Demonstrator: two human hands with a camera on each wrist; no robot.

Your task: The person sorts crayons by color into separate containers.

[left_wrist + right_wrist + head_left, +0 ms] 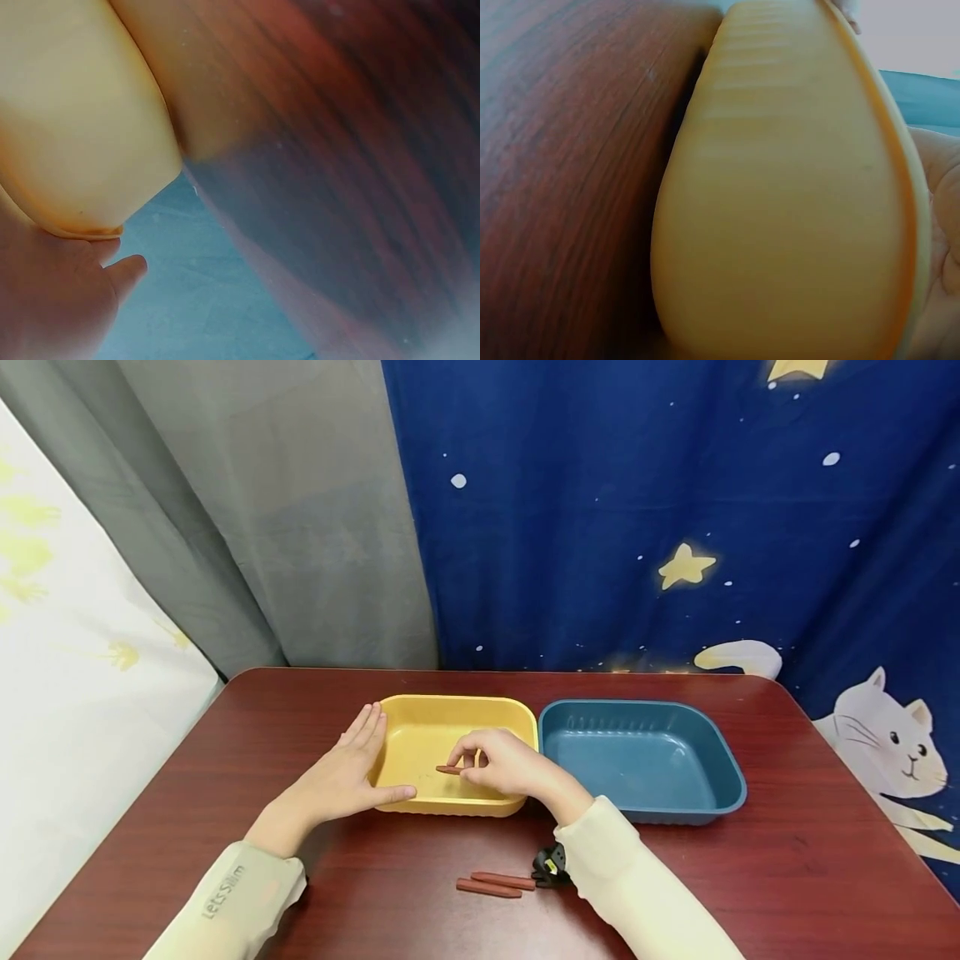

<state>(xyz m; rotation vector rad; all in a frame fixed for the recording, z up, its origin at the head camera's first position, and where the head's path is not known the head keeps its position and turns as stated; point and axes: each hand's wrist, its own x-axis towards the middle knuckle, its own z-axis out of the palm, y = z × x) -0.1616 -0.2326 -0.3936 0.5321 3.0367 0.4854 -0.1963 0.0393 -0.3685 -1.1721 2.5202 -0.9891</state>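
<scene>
Clock positions are read in the head view, with the yellow tray (416, 747) as the dial centre and 12 o'clock on the side away from the person. The yellow tray rests on the reddish-brown table (360, 893). The left hand (348, 781) is spread against it: the straight fingers lie along the rim toward 9 o'clock, and the extended thumb rests on the near rim at about 7 o'clock. The right hand (504, 766) reaches in across the rim from about 4 o'clock, pinching a brown stick (448, 770) between thumb and fingers. The stick is located inside the outline of the yellow tray, its free end pointing to 9 o'clock; contact with the tray floor cannot be determined. The blue tray (637, 768) is positioned at 3 o'clock, just beside the yellow tray. Two further units, the near stick (488, 889) and the far stick (503, 880), lie on the table between 5 and 6 o'clock, side by side and roughly parallel. A black device (550, 867) is situated next to them, by the right sleeve cuff (592, 839). Behind the table, a grey curtain (315, 510) hangs toward 11 o'clock and a blue star-print curtain (562, 543) toward 1 o'clock.
</scene>
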